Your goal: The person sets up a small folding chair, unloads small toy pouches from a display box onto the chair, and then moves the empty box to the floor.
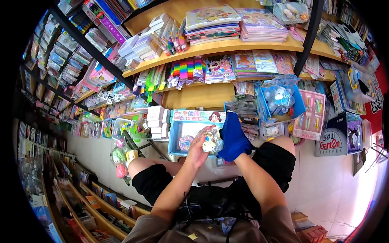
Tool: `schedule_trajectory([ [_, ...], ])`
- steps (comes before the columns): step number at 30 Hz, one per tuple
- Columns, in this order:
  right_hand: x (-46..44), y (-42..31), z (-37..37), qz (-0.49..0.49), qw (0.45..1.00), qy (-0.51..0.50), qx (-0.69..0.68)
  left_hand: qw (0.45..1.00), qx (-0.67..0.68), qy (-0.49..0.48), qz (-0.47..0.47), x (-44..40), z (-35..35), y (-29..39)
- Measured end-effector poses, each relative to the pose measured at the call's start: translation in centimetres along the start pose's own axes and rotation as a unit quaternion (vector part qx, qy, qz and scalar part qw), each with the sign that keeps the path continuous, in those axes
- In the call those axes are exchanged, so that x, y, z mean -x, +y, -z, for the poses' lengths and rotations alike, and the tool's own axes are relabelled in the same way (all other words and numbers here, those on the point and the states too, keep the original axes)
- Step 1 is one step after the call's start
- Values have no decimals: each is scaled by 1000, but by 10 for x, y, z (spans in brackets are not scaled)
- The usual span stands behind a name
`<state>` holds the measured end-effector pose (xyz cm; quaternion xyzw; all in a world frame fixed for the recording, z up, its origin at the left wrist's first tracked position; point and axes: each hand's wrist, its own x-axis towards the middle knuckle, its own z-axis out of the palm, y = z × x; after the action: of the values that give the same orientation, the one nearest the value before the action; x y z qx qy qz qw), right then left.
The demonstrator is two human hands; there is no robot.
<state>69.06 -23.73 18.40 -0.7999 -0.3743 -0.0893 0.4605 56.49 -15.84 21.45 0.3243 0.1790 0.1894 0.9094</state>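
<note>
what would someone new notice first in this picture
Probably the bright blue cloth just right of centre, beside the small wrapped toy in the left hand. Next, perhaps, the rainbow-striped packs in the upper middle, then the Ganten box at the right.

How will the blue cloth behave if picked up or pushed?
Probably floppy: the blue cloth lies in soft, irregular folds. Likely light for its size, since it looks like plain fabric. Pushed, it would probably bunch up rather than roll, as it shows no rigid, round shape.
</note>
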Motion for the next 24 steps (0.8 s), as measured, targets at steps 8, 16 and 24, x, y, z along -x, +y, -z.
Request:
schedule_trajectory([
  [8,11,-36,3,-59,986,-133,-84,985,-107,123,-61,-10,-15,-15],
  [16,0,3,-12,-222,894,-10,-390,993,-17,100,-54,-11,-12,10],
  [24,-4,-40,23,-68,968,-178,-165,989,-99,94,-63,-5,-18,1],
])
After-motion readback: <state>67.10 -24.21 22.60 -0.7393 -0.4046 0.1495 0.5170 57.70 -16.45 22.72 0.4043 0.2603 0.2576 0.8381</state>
